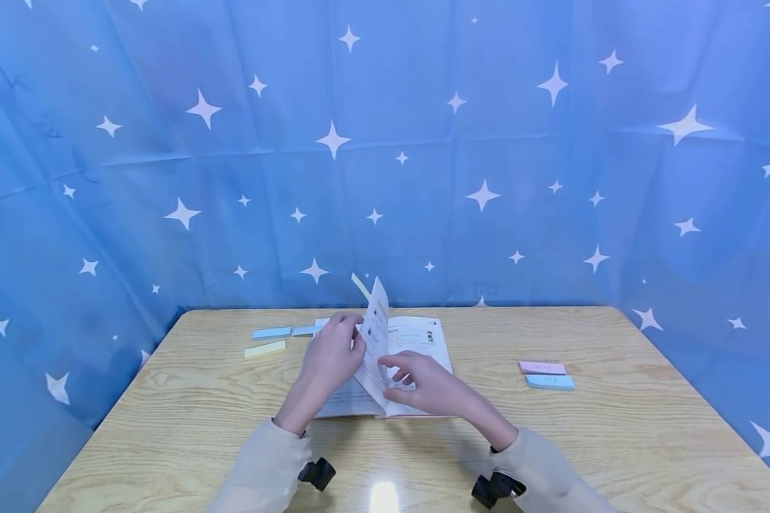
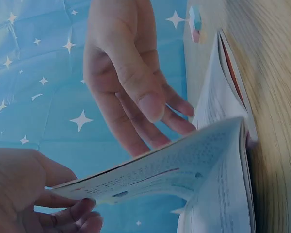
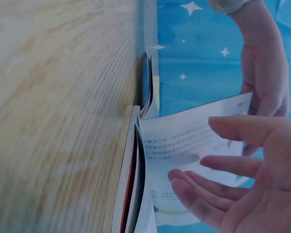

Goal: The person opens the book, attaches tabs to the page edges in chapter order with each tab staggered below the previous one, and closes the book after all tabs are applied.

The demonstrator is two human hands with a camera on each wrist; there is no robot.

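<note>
An open book (image 1: 417,335) lies flat in the middle of the wooden table (image 1: 616,427). One printed page (image 1: 375,335) stands upright from the spine, with a pale yellow tab (image 1: 361,286) sticking out above it. My left hand (image 1: 353,336) pinches the page's upper edge. The left wrist view shows the same page (image 2: 174,170) held at its edge by my left hand (image 2: 63,204). To the right of the page, my right hand (image 1: 401,369) hovers over the right-hand side with fingers loosely spread and holds nothing. The right wrist view shows my right hand (image 3: 208,165) open beside the page (image 3: 184,141).
Left of the book lie two light blue sticky-note pads (image 1: 271,333) and a yellow pad (image 1: 264,349). At the right lie a pink pad (image 1: 542,368) and a blue pad (image 1: 550,382). A blue curtain (image 1: 488,142) with white stars closes off the back and sides.
</note>
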